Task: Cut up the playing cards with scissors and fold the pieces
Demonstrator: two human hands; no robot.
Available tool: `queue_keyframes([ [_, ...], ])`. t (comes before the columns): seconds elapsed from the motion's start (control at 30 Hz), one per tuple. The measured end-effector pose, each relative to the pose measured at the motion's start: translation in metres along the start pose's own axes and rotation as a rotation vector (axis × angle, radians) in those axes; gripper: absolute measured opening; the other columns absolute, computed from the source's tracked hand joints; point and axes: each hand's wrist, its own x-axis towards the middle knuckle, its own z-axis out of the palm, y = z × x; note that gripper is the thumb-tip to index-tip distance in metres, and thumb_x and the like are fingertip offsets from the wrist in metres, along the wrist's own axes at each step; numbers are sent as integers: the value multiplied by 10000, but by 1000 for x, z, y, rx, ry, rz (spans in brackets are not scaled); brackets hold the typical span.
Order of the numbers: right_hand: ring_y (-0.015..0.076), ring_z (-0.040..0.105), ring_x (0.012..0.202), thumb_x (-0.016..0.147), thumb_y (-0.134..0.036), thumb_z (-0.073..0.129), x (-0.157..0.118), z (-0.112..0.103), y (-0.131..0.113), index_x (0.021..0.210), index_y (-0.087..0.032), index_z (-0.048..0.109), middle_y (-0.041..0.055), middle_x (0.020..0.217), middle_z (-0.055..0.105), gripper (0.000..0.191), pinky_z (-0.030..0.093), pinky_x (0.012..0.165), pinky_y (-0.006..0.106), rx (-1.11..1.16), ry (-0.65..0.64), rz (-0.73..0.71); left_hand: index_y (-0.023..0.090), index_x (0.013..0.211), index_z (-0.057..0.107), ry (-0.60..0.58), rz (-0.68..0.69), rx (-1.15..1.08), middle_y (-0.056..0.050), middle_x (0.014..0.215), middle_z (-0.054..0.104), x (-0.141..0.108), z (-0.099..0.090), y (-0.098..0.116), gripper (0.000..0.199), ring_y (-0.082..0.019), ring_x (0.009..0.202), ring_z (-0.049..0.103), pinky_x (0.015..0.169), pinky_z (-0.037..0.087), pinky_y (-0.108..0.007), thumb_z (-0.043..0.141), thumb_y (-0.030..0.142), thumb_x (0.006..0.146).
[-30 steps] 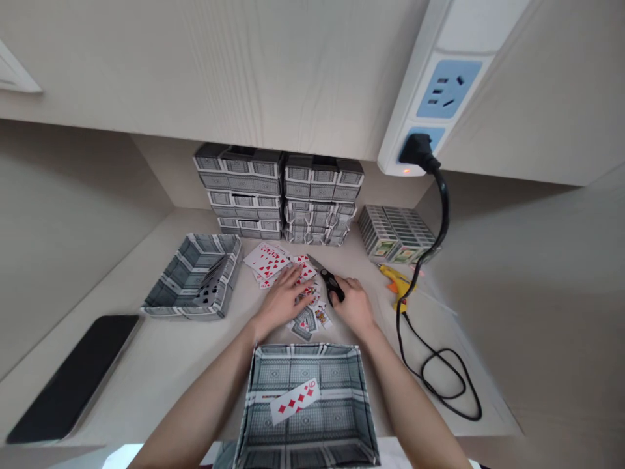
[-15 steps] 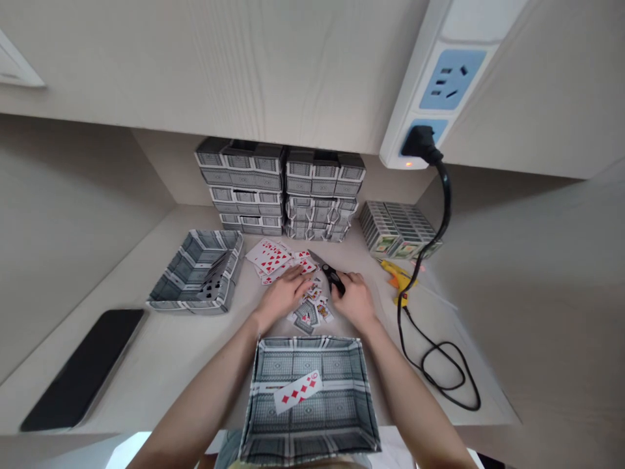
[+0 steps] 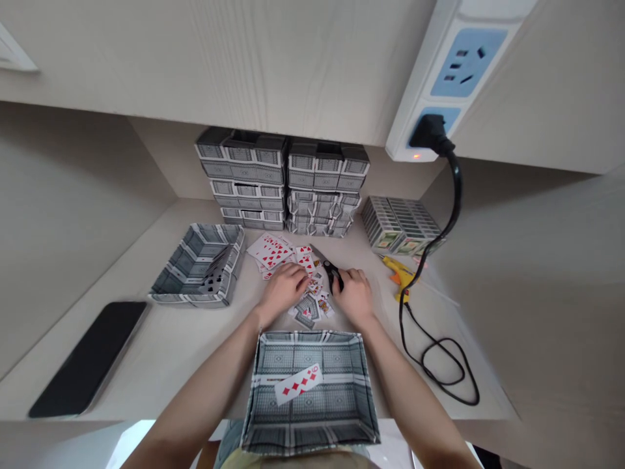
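My left hand (image 3: 283, 288) is closed, its fingers curled at the lower edge of a red-heart playing card (image 3: 305, 259). The fingertips are partly hidden. My right hand (image 3: 355, 296) is closed round the black handles of a pair of scissors (image 3: 333, 276), their blades pointing up and left. Between the hands lie cut card pieces (image 3: 308, 309), some with grey backs. Beyond my left hand is a loose pile of red-suit cards (image 3: 270, 250). Nearest me, between my forearms, a box made of cards (image 3: 312, 430) holds a strip of the nine of diamonds (image 3: 297, 384).
Another card box (image 3: 168, 298) with black-suit cards inside stands left. Card boxes (image 3: 249, 172) are stacked at the back, beside packed card decks (image 3: 400, 225). A yellow glue gun (image 3: 403, 277) and black cord (image 3: 430, 352) lie right. A black phone-like slab (image 3: 88, 358) lies left.
My left fingers have curled in, and the heart card by them now stands more upright in view. The scissors stay in my right hand. The view has shifted slightly.
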Motion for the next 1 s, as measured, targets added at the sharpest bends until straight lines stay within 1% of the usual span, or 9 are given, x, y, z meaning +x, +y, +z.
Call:
queue_keyframes([
  [0.07,231,475,892,833,-259,430,0,1,0,998,-130,623,119,853,603,285,345,772,310,13,5,1,175,963,612,26,-1,-5,-85,1022,611,2,1,1,239,-202,1054,508,936,386,-387,435,285,846],
  [0.17,232,471,886,831,-252,434,0,2,0,999,-133,622,120,846,599,279,345,771,315,26,7,3,174,1138,530,30,0,17,-96,1236,509,4,6,-1,323,-213,1215,380,1014,303,-411,447,270,841],
  [0.27,234,468,882,824,-249,445,-1,2,0,1003,-134,621,120,844,596,276,348,770,319,34,18,13,167,1199,485,-22,-7,19,-100,1268,492,5,10,-5,372,-203,1213,395,1031,281,-408,432,282,850],
  [0.53,255,451,912,805,-246,468,-2,8,0,1002,-139,630,127,874,584,277,374,786,350,82,101,14,142,1035,585,-50,1,95,-100,1099,610,4,9,-7,272,-189,1082,523,931,388,-321,385,234,874],
  [0.63,254,454,944,805,-238,468,-2,12,0,1049,-143,612,127,944,579,298,388,816,362,150,149,-10,154,1038,583,-4,-97,150,-99,956,660,2,8,-5,284,-187,862,620,757,455,-294,375,265,879],
  [0.7,245,463,971,813,-258,472,-1,15,-2,1119,-146,571,122,1003,576,342,396,847,364,224,177,-63,162,1029,592,54,-185,153,-84,840,680,0,8,-3,301,-169,712,633,652,451,-267,366,295,882],
  [0.77,234,468,1016,813,-303,492,0,18,-4,1190,-157,517,111,1074,568,405,394,885,361,308,192,-163,161,989,613,110,-241,103,-71,784,685,-1,7,-1,305,-153,643,626,610,437,-247,371,310,879],
  [0.87,226,462,1079,790,-362,537,0,21,-10,1234,-164,473,105,1141,558,490,381,925,361,387,185,-294,158,939,635,153,-274,-69,-63,804,690,-3,8,2,289,-146,656,624,620,436,-236,400,308,864],
  [1.0,232,498,1047,780,-381,553,-2,20,-14,1224,-147,482,123,1102,586,507,398,896,363,380,131,-295,154,892,649,152,-332,-426,-44,819,686,0,10,3,289,-146,700,613,646,457,-235,427,331,840],
])
